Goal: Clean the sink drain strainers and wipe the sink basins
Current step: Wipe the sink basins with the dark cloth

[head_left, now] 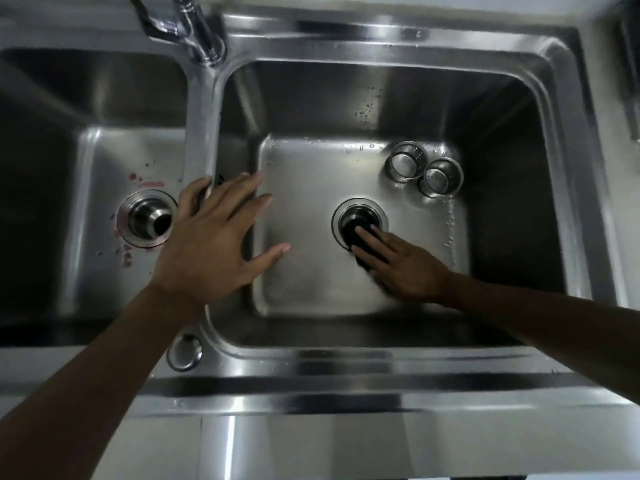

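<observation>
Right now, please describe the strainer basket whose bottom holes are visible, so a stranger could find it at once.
Look into the right basin of the double sink, at the far right corner of its floor. Two steel strainer baskets lie side by side; yours is the right-hand basket, with a perforated bottom in view, while the left-hand basket shows holes only on its wall.

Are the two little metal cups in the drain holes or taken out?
Out. The left cup and right cup sit on the basin floor, apart from the drain.

The scene is dimly lit; glare is thrown off the sink rim (strongest near), far basin walls are shadowed, frame edges are bowed.
</observation>
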The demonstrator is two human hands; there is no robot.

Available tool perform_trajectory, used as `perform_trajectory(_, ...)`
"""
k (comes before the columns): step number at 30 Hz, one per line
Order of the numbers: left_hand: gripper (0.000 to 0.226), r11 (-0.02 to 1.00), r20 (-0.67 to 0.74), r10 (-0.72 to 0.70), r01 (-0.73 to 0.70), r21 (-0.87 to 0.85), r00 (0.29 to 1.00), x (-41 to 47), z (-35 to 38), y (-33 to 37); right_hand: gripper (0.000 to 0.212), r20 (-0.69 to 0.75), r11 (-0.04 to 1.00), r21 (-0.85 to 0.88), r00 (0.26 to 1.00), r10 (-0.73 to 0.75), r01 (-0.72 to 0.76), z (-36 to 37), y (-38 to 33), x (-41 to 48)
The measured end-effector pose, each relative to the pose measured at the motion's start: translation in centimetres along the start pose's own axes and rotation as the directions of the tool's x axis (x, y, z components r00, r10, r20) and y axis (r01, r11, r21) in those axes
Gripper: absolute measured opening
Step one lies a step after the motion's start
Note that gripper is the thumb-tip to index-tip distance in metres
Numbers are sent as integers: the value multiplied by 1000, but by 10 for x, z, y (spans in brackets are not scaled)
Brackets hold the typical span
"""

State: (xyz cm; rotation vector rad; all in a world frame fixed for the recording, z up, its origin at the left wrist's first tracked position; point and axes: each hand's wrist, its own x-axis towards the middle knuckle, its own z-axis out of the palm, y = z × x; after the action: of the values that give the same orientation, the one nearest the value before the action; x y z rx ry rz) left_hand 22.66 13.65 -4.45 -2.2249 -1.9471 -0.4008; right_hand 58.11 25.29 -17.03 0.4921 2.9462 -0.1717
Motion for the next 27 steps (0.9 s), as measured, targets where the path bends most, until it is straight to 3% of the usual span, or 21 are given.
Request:
perform_trajectory(4,67,1000,7,-17,17,-5,1000,1,-4,2,45,-86,981,22,978,-191,193,-3,-27,29)
perform_trajectory(8,68,1000,51,-28,28,2,998,2,-9,4,52,-77,848,61,850,-522,526,2,-63,61)
perform_trajectory(12,67,999,66,-39,39,-1,997,4,-12,5,53,-92,754,38,754,-650,655,-2,-85,105)
perform_trajectory(13,67,999,70,-39,39,-4,997,4,-12,6,51,-123,766,7,760,-638,643,-5,-84,116)
perform_trajectory(15,66,999,82,-34,35,-14,996,5,-14,6,43,-219,866,-6,844,-490,501,-7,-76,135)
perform_trajectory(16,66,999,91,-34,36,-22,995,5,-15,5,42,-271,928,29,897,-350,371,-10,-71,144)
perform_trajectory(18,69,999,134,-43,47,-26,990,6,-17,6,50,-348,988,121,936,-50,98,-18,-61,162)
perform_trajectory(21,74,997,213,-59,67,-31,975,8,-20,7,70,-228,899,380,920,317,-216,-38,-55,194)
perform_trajectory(23,74,995,218,-73,84,-46,973,8,-22,7,68,-172,855,459,920,352,-242,-42,-62,208)
perform_trajectory(27,74,995,234,-73,88,-55,970,9,-23,8,53,-191,936,353,979,75,-3,-35,-70,203)
